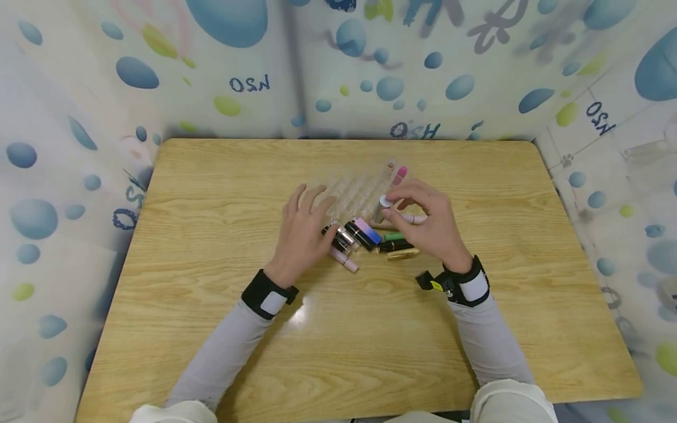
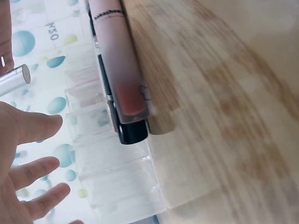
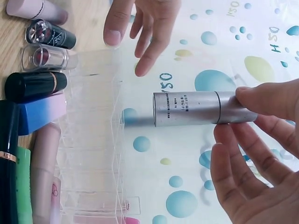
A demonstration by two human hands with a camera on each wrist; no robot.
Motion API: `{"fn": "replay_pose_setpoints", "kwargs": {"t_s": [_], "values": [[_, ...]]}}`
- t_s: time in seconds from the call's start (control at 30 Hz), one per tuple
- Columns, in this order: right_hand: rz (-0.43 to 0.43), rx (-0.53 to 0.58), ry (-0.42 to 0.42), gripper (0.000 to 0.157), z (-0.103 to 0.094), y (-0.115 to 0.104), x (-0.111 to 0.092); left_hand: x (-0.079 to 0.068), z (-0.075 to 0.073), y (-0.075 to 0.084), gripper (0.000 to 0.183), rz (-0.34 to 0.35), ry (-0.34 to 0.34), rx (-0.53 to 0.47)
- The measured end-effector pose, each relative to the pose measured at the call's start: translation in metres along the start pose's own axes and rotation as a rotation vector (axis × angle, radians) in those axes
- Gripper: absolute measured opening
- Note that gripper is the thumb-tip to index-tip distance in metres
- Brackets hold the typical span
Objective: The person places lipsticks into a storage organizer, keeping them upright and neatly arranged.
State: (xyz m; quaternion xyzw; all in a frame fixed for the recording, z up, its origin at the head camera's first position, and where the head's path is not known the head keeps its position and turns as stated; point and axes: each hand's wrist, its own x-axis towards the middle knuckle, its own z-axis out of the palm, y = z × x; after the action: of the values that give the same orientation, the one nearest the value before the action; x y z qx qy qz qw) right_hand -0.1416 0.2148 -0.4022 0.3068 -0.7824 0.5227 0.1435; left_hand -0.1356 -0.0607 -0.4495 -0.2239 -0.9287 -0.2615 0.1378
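Observation:
My right hand (image 1: 431, 220) pinches a silver lipstick tube (image 3: 187, 108) between thumb and fingers, near one end. The tube is above the right part of a clear compartment holder (image 3: 88, 154). Over the holder's left side, my left hand (image 1: 304, 232) spreads its fingers and holds nothing. Its thumb overlaps the nearest lipsticks in the head view. At the holder's far right a bright pink tube (image 1: 400, 174) sits in a compartment. A pale pink lip gloss tube (image 2: 122, 60) with a dark end lies on the table close to the left wrist.
Several lipsticks lie along the holder's near side: a black one (image 3: 35, 87), a blue-and-pink one (image 1: 367, 231), a green one (image 1: 394, 236) and a gold one (image 1: 403, 254). The wooden table (image 1: 211, 235) meets a patterned curtain (image 1: 317, 76) at the back.

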Motion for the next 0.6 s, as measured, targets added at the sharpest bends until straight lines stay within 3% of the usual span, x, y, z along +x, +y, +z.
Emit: {"fn": "replay_pose_setpoints", "kwargs": {"t_s": [0.17, 0.6], "values": [[-0.017, -0.012, 0.017, 0.028, -0.002, 0.003, 0.004, 0.001, 0.002, -0.008, 0.047, -0.057, -0.041, 0.024], [-0.004, -0.024, 0.09, 0.031, -0.009, 0.008, 0.011, 0.002, 0.005, -0.014, 0.041, -0.061, -0.055, 0.047]]}}
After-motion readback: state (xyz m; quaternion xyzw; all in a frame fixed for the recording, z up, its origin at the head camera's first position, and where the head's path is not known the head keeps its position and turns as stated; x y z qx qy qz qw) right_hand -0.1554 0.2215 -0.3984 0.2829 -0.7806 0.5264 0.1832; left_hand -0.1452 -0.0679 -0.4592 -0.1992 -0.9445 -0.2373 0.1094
